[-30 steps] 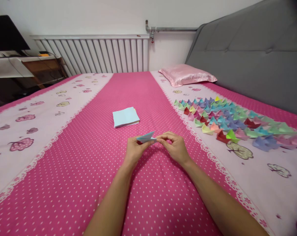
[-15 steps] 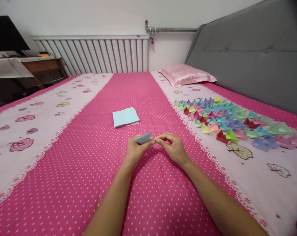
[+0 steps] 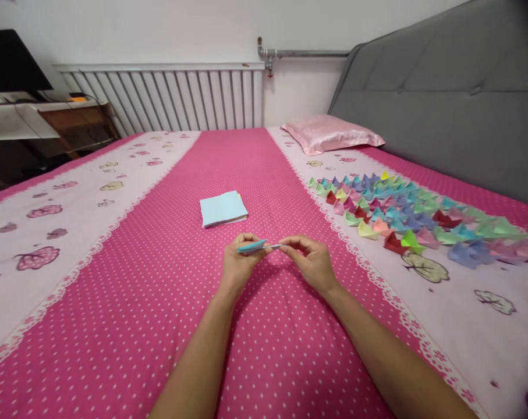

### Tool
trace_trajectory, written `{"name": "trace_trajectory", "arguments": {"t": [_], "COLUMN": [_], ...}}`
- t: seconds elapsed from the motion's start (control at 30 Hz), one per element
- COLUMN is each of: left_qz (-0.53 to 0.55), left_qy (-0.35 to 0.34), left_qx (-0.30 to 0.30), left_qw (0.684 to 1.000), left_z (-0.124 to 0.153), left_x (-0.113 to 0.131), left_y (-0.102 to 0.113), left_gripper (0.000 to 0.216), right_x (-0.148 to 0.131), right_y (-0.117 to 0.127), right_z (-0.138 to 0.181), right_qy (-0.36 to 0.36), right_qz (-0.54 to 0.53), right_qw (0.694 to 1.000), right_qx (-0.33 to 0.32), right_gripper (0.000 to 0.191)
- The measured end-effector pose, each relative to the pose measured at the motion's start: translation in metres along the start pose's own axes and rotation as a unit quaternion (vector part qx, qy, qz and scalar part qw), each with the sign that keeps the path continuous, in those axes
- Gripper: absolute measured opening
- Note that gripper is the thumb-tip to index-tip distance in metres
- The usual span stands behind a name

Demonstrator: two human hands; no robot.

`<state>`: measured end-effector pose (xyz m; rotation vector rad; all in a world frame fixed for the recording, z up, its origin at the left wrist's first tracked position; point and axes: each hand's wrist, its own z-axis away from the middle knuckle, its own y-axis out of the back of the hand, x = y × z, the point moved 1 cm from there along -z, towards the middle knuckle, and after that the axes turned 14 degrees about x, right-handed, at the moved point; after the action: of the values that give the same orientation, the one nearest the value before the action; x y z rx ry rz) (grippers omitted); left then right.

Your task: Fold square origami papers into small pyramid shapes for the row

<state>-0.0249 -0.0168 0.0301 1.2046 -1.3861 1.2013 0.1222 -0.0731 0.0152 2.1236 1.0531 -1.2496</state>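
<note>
A small piece of folded light-blue paper [image 3: 251, 247] is held just above the pink bedspread, seen nearly edge-on. My left hand [image 3: 241, 262] pinches its left part between thumb and fingers. At the thin right end of the paper, the thumb and forefinger of my right hand [image 3: 308, 260] are closed on the tip. Beyond my hands lies a stack of square paper sheets [image 3: 223, 208] with a pale blue one on top. To the right, rows of folded paper boats [image 3: 412, 215] in many colours stand on the bed.
The polka-dot bedspread [image 3: 159, 302] covers the bed. A pink pillow [image 3: 331, 132] rests by the grey headboard [image 3: 442, 93]. Along the far wall runs a white radiator [image 3: 167, 99] with a pipe. A black monitor [image 3: 13, 61] stands on a desk at the left.
The blue paper has tipped from a raised point to a flatter, edge-on pose. My right hand has shifted slightly right, and more of the thin end shows between my hands.
</note>
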Motion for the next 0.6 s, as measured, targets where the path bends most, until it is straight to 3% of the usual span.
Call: {"name": "trace_trajectory", "arguments": {"t": [0.33,0.6], "left_qz": [-0.027,-0.024], "left_qy": [-0.020,0.010], "left_qx": [-0.010,-0.030], "left_qw": [0.999,0.999], "left_z": [0.001,0.005], "left_x": [0.001,0.005], "left_y": [0.001,0.001], "left_gripper": [0.018,0.018], "right_x": [-0.006,-0.010], "right_y": [0.003,0.002], "right_z": [-0.004,-0.003], "right_qy": [0.056,0.072], "right_qz": [0.033,0.059], "right_qw": [0.998,0.995], "right_qx": [-0.016,-0.032], "right_gripper": [0.013,0.010]}}
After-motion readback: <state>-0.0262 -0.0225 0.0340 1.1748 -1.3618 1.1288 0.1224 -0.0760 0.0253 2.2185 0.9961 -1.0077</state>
